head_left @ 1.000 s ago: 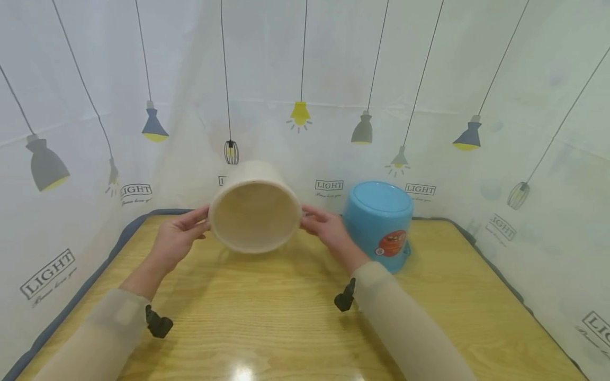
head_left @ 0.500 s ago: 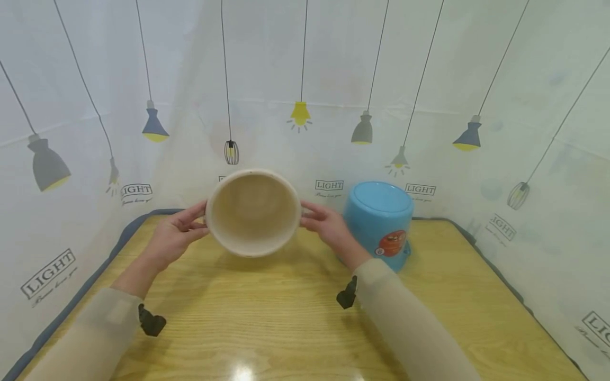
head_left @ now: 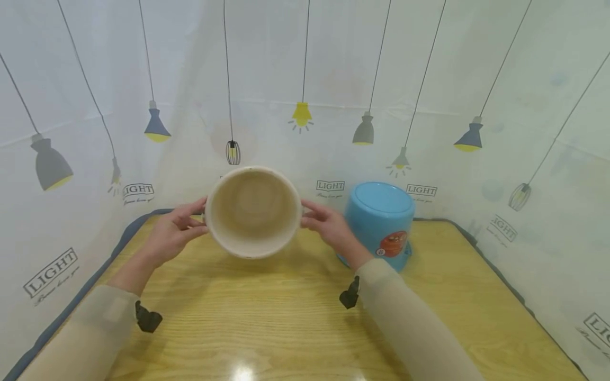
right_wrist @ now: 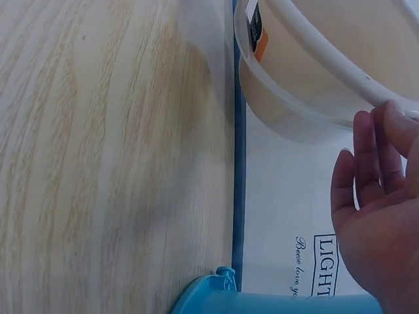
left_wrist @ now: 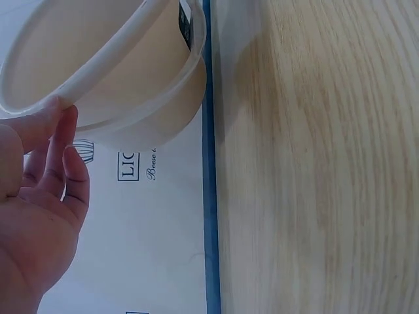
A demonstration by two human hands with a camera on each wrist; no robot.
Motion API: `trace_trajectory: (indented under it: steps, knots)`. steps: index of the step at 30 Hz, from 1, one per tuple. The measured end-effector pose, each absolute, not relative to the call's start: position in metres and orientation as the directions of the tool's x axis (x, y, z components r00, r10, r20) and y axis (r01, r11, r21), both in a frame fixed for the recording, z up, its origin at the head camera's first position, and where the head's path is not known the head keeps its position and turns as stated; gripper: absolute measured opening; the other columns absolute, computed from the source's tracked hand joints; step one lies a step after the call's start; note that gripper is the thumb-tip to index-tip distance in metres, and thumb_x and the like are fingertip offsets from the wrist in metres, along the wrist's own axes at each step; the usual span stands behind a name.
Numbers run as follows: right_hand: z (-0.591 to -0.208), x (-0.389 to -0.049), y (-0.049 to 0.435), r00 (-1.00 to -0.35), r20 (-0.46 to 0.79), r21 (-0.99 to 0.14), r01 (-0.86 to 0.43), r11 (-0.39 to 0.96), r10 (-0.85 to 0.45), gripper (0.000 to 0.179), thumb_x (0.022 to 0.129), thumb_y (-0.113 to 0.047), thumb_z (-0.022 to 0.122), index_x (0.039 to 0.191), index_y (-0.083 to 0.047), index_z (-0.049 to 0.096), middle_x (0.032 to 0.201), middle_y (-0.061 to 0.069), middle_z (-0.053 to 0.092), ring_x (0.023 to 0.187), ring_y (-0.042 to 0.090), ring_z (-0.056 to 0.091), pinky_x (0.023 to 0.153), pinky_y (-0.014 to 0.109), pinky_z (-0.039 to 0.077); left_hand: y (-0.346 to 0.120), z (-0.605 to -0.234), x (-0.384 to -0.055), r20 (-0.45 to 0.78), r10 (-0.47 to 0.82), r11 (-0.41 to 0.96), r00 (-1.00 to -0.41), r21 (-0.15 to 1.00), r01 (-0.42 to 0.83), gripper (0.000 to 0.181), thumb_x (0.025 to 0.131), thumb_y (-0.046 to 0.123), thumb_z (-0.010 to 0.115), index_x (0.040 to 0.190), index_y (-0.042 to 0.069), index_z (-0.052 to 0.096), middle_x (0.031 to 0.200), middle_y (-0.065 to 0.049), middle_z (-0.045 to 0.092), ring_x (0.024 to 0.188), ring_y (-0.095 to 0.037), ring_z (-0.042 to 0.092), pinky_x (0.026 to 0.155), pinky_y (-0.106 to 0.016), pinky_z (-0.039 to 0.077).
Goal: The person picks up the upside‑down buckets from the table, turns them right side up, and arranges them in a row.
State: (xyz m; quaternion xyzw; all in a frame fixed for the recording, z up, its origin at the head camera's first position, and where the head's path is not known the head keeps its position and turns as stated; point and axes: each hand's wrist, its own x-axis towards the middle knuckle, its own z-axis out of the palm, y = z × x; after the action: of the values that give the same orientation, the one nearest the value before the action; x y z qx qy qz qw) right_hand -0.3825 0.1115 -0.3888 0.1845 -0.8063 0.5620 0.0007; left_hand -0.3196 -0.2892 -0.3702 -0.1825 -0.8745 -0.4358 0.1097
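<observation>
Lamp-printed sheeting (head_left: 267, 58) behind wood-grain bench (head_left: 248, 328). Cream bucket (head_left: 254, 211) tilted near bench's far edge. Blue bucket (head_left: 374, 225) inverted, nearer far right corner. Left hand (head_left: 169, 235), right hand (head_left: 331, 228) pinching cream rim (left_wrist: 105, 62). On cream wall (left_wrist: 144, 72), wrist views only: dark patch (right_wrist: 255, 26), probably label.

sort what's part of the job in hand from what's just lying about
In the job:
cream tub, tilted
left hand, gripping one side
right hand, gripping the other

Seemingly just there:
blue tub, upside down, unheld
table
backdrop
</observation>
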Motion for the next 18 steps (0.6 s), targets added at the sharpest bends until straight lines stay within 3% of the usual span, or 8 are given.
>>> trace_trajectory:
  steps: [8,15,18]
  knots:
    - [-0.3884,-0.3834,0.1137,-0.908,0.288,-0.836,-0.393,0.383,-0.303,0.054,0.105,-0.028,0.077,0.156,-0.03,0.063,0.125,0.011,0.077,0.116,0.028,0.072,0.099,0.046,0.063,-0.2928,-0.3667,-0.3179,0.339,0.237,0.552,-0.911,0.724,0.413,0.074,0.106,0.018,0.076,0.171,0.025,0.041,0.156,-0.019,0.062,0.101,0.007,0.072,0.088,-0.013,0.056]
    - [-0.3895,-0.3843,0.1149,-0.893,0.314,-0.825,-0.424,0.374,-0.321,0.055,0.105,-0.028,0.077,0.158,-0.03,0.062,0.132,0.012,0.071,0.126,0.033,0.071,0.108,0.052,0.062,-0.2963,-0.363,-0.3157,0.308,0.229,0.644,-0.923,0.663,0.381,0.074,0.106,0.03,0.076,0.171,0.031,0.04,0.15,-0.013,0.064,0.11,-0.015,0.067,0.087,-0.028,0.058]
    - [-0.3901,-0.384,0.1154,-0.89,0.313,-0.83,-0.426,0.359,-0.332,0.055,0.106,-0.029,0.075,0.159,-0.032,0.06,0.141,0.011,0.067,0.131,0.034,0.07,0.11,0.054,0.061,-0.297,-0.3625,-0.3146,0.31,0.231,0.632,-0.922,0.672,0.385,0.073,0.106,0.032,0.076,0.171,0.034,0.041,0.15,-0.009,0.062,0.117,-0.016,0.065,0.09,-0.026,0.058]
